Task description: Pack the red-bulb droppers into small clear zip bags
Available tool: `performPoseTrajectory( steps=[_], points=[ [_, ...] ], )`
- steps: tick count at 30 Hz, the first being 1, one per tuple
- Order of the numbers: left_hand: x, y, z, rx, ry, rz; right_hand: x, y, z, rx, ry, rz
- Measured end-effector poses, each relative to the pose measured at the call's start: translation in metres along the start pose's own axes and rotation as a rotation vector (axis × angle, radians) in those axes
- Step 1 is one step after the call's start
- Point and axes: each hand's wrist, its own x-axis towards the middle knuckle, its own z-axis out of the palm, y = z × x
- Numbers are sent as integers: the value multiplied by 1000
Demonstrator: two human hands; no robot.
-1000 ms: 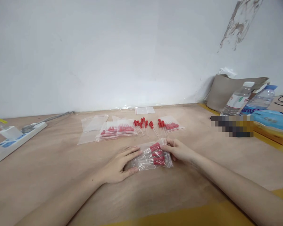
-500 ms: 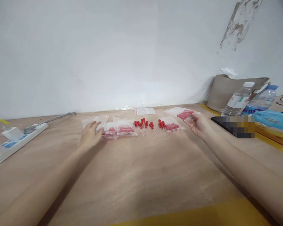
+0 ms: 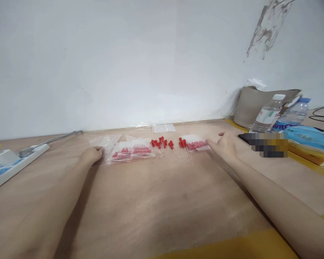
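My left hand (image 3: 91, 155) has its fingers closed at the left edge of a clear plastic zip bag (image 3: 108, 143). Beside that lie zip bags of red-bulbed droppers (image 3: 122, 151), partly overlapping. Loose glass droppers with red rubber bulbs (image 3: 162, 143) are spread in the middle, tips towards me. To their right, another zip bag of droppers (image 3: 196, 142) rests on the table. My right hand (image 3: 223, 146) is just right of this bag, fingers apart, one fingertip at its edge. Nothing shows in its grasp.
A flat white zip bag (image 3: 164, 128) lies near the wall. At left is a power strip (image 3: 18, 163) with plugs and a grey cable. On the right stand a grey bag (image 3: 250, 108), water bottles (image 3: 267, 116), a dark pixelated item (image 3: 270, 144) and a blue packet (image 3: 309, 138).
The bag of droppers in my right hand has been put down on the right-hand bag and let go. My left hand has shifted left and closed at the clear bag's edge.
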Motion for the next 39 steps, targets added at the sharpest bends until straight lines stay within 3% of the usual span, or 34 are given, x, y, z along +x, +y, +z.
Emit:
performPoseTrajectory(
  steps=[2, 5, 8, 9, 11, 15, 18, 22, 27, 32, 36, 39],
  points=[
    [-7, 4, -10, -51, 115, 12, -6, -7, -2, -80, 8, -182],
    [-25, 20, -30, -145, 305, 156, -20, -26, 8, -83, -141, -410],
    [-60, 42, -46, -209, 321, 396, -35, -47, 23, -99, -293, -525],
    [-76, 49, -48, -225, 278, 508, -39, -54, 28, -121, -316, -544],
    [-109, 61, -46, -295, 54, 884, -44, -66, 36, -190, -338, -549],
    [-165, 75, -29, -100, -361, 1147, -45, -82, 46, -305, -414, -435],
    [-186, 80, -18, 18, -405, 1214, -43, -89, 52, -295, -491, -360],
    [-199, 89, -10, -10, -480, 1284, -41, -94, 59, -270, -515, -304],
    [-198, 93, 5, -9, -534, 1218, -36, -94, 45, -187, -513, -255],
    [-193, 89, 15, -43, -498, 1164, -51, -69, 21, 397, -492, -224],
    [-193, 88, 15, -51, -470, 1153, -82, -45, 16, 827, -541, -16],
    [-194, 89, 14, -50, -478, 1152, -100, -41, 15, 980, -566, 168]
  ],
)
